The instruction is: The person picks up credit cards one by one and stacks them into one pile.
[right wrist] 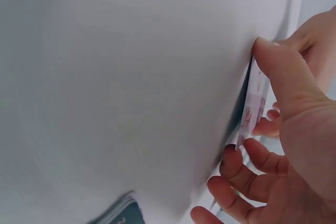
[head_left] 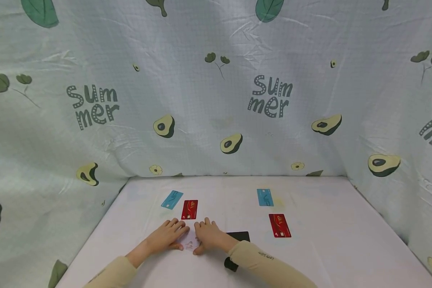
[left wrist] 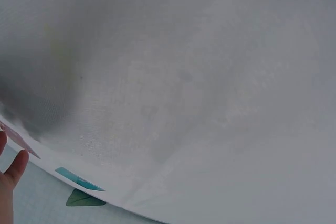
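A thin, pale card with a pink pattern lies between both hands at the near middle of the table. My left hand holds its left side, thumb near the lower corner and fingers near the upper one. On its right side my right hand grips it between thumb and fingertips. The right wrist view shows the card tilted, one edge raised off the white cloth with a dark shadow below. Just beyond the hands lies a red card. Only fingertips of the left hand show in the left wrist view.
A blue card lies at the back left. Another blue card and a red card lie to the right. My right forearm partly covers a flat black thing and a black rounded thing. Patterned cloth hangs behind.
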A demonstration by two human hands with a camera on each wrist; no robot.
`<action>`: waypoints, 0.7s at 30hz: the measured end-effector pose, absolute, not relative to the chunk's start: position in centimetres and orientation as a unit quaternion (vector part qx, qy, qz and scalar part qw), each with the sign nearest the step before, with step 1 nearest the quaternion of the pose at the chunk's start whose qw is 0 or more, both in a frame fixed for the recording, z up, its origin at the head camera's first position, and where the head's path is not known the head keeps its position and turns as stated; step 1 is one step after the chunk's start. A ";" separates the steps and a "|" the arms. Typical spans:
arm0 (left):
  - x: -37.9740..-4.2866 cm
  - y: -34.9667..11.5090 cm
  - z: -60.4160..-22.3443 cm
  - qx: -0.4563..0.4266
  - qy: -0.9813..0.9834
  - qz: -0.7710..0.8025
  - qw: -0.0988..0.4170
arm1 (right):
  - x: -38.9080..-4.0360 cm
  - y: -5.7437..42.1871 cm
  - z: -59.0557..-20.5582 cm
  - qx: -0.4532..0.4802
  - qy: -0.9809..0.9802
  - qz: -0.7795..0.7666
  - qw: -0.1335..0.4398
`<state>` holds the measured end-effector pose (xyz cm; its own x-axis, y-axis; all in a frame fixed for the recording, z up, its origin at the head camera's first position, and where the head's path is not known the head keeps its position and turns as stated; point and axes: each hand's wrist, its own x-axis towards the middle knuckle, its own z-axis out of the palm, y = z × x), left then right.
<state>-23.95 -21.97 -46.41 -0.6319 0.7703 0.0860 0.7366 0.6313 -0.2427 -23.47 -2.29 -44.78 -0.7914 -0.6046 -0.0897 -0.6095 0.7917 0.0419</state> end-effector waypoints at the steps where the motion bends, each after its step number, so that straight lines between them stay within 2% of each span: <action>1: -24.0 -21.9 -46.5 -0.420 -0.897 0.094 0.097 | -23.5 -2.3 -44.9 -0.323 0.945 0.041 0.029; 6: -23.9 -21.9 -46.8 -0.425 -0.889 0.106 0.131 | -23.3 -2.6 -45.4 -0.330 0.940 0.079 -0.006; 11: -24.1 -21.7 -46.9 -0.430 -0.882 0.105 0.160 | -23.1 -2.6 -45.5 -0.313 0.946 0.087 -0.014; 21: -23.6 -21.6 -46.6 -0.414 -0.891 0.108 0.152 | -22.4 -2.6 -45.2 -0.308 0.947 0.084 -0.006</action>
<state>-23.65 -21.55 -46.56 -0.6107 0.7706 0.1825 0.7050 0.6340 -0.3180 -22.42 -2.58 -45.18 -0.8096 -0.5856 -0.0400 -0.5834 0.7954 0.1639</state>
